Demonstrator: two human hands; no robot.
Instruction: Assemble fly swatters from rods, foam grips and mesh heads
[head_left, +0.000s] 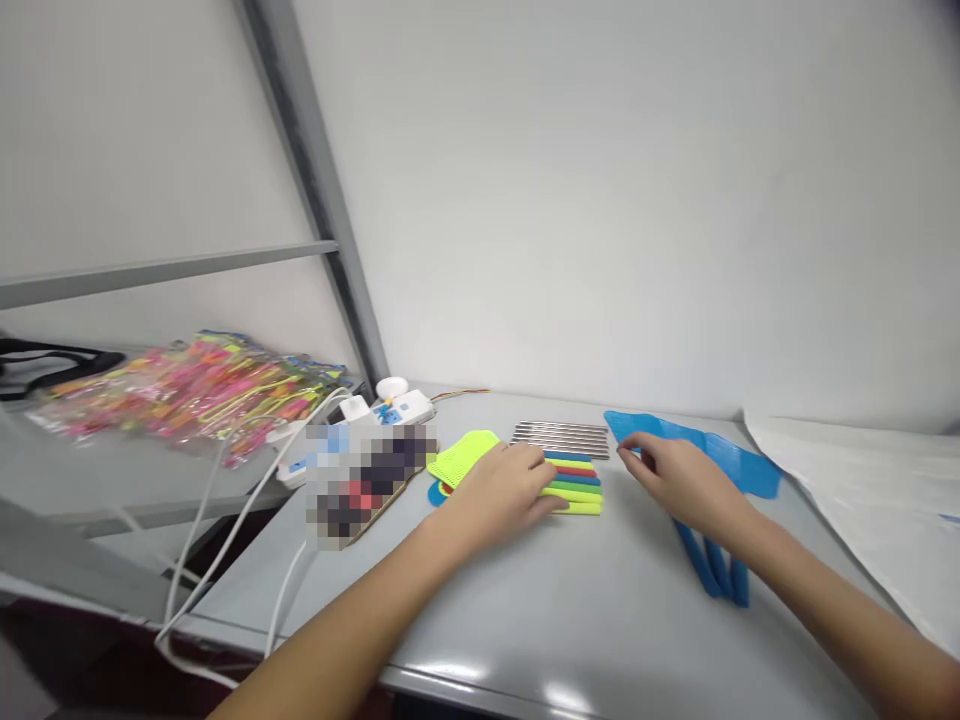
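Note:
My left hand [506,490] lies over a row of fly swatters, its fingers and thumb curled about their handles. The handles [577,482] are blue, yellow-green, red and green and point right; a yellow-green mesh swatter head [465,456] sticks out left of the hand. My right hand [679,480] is raised with thumb and forefinger pinched together; anything between them is too small to make out. Behind and below it are blue flat heads [739,465] with several blue handles [720,575], partly hidden by the hand and wrist. Thin metal rods [562,438] lie side by side behind the left hand.
A white power strip [409,408] with plugs and cables stands at the back left. Nearby is a blurred-out item [375,490]. Bagged colourful goods [202,390] fill the left shelf. White sheeting [832,480] covers the right side of the grey table [525,620].

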